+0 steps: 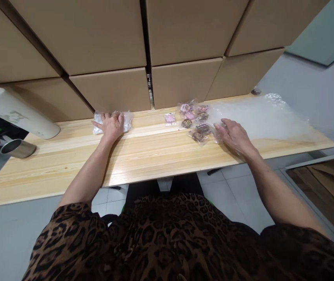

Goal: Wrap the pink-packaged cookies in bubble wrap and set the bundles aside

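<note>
My left hand [112, 125] lies palm down on a crinkled clear plastic packet [127, 121], its thumb and fingers apart. The packet's contents are mostly covered by the hand. On the right, my right hand [233, 134] rests at the left end of a large sheet of clear bubble-wrap-like plastic [266, 119], fingers stretched out and apart from the thumb. Just left of that hand sits a cluster of small items in clear bags, among them a round dark-and-gold piece [186, 123] and a brown piece [197, 135]. A pink bagged piece [170, 118] lies a little apart.
Stacked cardboard boxes [111, 89] line the back of the wooden table [143, 156]. At the left stand a white bottle [26, 115] and a metal cup [22, 149]. A small dark item [256, 91] lies by the far right box. Flattened cardboard [327, 183] is below right.
</note>
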A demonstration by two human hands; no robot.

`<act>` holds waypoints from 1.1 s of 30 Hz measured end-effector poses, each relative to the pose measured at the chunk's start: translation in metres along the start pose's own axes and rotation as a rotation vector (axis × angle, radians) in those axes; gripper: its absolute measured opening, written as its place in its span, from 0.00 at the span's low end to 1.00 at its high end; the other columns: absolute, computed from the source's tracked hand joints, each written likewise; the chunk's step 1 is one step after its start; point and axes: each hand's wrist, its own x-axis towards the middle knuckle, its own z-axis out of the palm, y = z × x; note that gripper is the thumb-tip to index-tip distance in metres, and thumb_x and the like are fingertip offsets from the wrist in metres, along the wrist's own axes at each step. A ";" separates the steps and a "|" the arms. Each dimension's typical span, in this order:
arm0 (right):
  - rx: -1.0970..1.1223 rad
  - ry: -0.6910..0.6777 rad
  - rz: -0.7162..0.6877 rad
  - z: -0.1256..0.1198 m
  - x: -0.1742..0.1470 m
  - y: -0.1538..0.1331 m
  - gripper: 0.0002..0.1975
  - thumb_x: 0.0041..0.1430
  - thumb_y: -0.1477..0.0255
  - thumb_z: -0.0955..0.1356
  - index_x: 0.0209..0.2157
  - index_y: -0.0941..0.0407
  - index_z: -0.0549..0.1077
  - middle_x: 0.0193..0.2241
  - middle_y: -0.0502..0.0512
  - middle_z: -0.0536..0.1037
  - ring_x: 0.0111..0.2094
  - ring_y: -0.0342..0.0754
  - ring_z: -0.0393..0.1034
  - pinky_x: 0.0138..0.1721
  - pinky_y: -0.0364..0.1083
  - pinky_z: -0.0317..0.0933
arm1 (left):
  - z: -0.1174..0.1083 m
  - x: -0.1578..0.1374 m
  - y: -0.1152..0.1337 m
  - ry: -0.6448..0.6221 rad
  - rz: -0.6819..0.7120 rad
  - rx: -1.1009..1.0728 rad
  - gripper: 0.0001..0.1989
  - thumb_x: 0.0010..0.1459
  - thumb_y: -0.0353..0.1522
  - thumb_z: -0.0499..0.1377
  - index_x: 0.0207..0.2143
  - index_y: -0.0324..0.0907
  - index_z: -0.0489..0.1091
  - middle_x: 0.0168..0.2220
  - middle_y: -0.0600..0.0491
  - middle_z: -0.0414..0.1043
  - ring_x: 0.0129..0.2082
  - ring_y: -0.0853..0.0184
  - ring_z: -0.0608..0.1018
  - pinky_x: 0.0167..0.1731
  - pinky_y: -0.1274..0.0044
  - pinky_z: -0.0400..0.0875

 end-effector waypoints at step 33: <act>0.712 1.023 0.208 -0.004 -0.019 -0.014 0.21 0.67 0.45 0.59 0.32 0.46 0.60 0.37 0.67 0.82 0.41 0.68 0.81 0.45 0.67 0.74 | -0.029 -0.035 0.028 0.210 0.116 -0.104 0.27 0.75 0.43 0.50 0.72 0.49 0.64 0.78 0.47 0.58 0.82 0.55 0.48 0.78 0.51 0.30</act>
